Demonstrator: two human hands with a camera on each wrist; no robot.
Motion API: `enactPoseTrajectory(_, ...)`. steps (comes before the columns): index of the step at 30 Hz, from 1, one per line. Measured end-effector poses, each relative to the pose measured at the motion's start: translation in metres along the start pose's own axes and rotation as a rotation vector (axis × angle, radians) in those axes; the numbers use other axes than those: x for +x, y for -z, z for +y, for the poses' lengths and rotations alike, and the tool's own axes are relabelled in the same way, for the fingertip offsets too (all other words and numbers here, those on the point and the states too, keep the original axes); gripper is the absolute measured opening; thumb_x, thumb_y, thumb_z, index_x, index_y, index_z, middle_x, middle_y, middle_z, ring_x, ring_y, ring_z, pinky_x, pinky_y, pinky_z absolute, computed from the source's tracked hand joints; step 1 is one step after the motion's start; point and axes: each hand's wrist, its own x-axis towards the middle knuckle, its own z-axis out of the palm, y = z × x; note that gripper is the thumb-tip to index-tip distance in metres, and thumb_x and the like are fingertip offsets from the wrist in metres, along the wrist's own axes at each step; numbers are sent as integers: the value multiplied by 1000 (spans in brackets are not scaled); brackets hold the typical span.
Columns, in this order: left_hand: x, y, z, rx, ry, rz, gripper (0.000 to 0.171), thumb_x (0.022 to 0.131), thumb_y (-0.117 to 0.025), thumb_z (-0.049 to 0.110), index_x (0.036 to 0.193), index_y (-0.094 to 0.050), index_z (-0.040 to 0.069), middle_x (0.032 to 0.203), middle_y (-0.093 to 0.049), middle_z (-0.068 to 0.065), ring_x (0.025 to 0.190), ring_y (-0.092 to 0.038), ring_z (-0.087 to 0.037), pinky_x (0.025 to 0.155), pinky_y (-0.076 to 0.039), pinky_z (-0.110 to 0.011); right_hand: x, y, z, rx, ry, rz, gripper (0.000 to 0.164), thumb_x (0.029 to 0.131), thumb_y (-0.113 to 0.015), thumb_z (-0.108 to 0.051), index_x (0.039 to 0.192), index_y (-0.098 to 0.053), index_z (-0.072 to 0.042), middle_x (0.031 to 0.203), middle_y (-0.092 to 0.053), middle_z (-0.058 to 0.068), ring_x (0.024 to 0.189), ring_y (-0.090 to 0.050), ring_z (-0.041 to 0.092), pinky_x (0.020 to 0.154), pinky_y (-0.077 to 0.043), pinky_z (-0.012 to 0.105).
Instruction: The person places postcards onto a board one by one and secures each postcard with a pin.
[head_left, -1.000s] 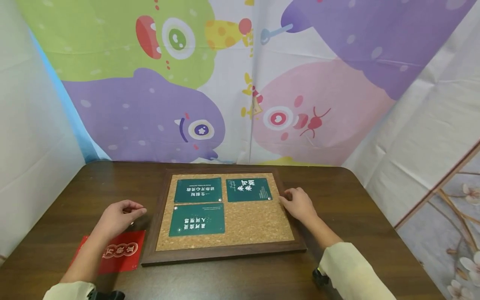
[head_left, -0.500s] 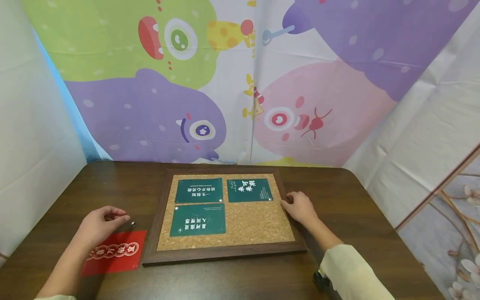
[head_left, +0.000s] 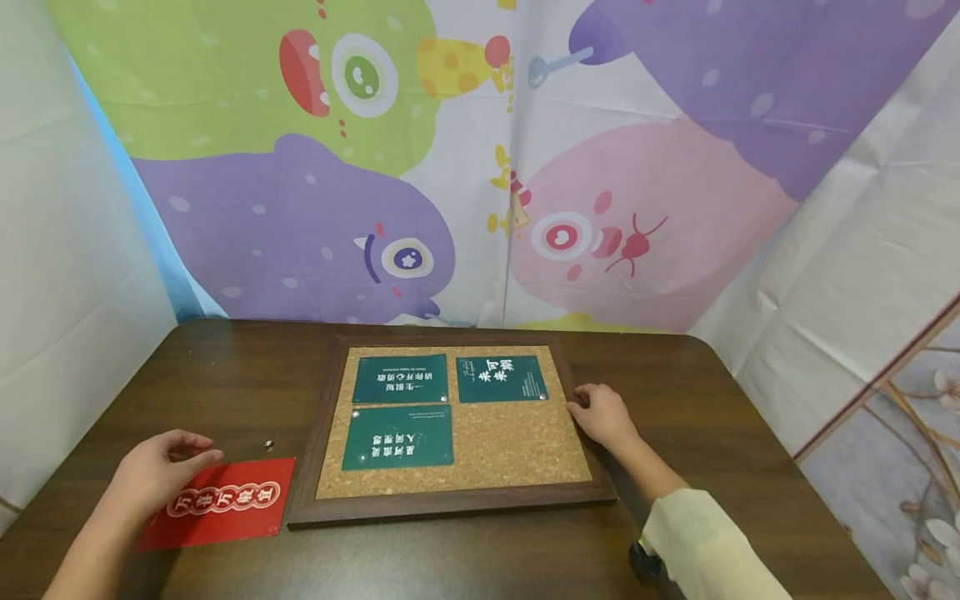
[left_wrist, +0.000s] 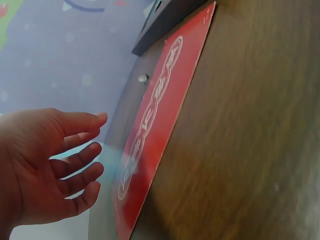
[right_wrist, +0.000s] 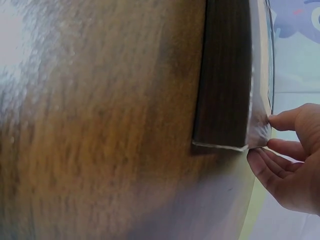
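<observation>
In the head view my left hand (head_left: 150, 475) is held over the left end of a red card (head_left: 247, 521) with pale lettering. Its fingers bend loosely around nothing, as the left wrist view also shows. A small shiny pin (head_left: 269, 444) lies on the table just behind the card. My right hand (head_left: 606, 417) grips the right edge of a wood-framed cork board (head_left: 517, 450); in the right wrist view, thumb and forefinger are on the frame (right_wrist: 225, 75). Green cards with white lettering sit on the board at back left (head_left: 400, 379), front left (head_left: 398, 437) and back right (head_left: 502, 379).
The board and the red card lie on a dark brown wooden table (head_left: 450, 558). A cartoon-printed curtain (head_left: 480, 167) hangs behind it, with white cloth (head_left: 67, 250) at the left. A flower-patterned panel (head_left: 915, 467) stands at the right.
My left hand has drawn back leftward from beside the pin, uncovering the pin and more of the red card. My right hand has stayed at the board's right edge.
</observation>
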Motion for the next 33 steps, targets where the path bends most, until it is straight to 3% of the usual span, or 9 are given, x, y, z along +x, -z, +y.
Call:
enactPoseTrajectory(13,-3,9,-26,69,11,-52,68,77,-56,53,107,-53,-7,105,-53,-32,92,-48,-42,72,-39,-51,1,-2,2,-3,4,22,38,84,-59,-23,112,-57,2,103,-59,18,96,-55,31,78,-46,44)
enactPoseTrajectory(21,-1,12,-31,122,26,-120,80,72,-61,56,113,-49,-11,109,-49,-35,96,-45,-46,76,-38,-55,1,-2,4,-9,10,18,38,83,-59,-23,111,-58,2,103,-59,17,94,-56,30,77,-46,44)
enactPoseTrajectory(26,-1,12,-33,151,15,-119,79,70,-63,54,111,-49,-12,106,-51,-35,94,-46,-46,76,-38,-55,2,-2,4,0,9,16,38,83,-59,-23,111,-58,2,104,-60,17,95,-56,31,79,-46,44)
enactPoseTrajectory(33,1,11,-31,155,60,-121,83,68,-65,54,111,-47,-15,102,-52,-34,91,-48,-44,76,-39,-54,2,-1,4,0,13,20,38,83,-60,-23,111,-58,2,105,-60,18,97,-56,32,79,-46,45)
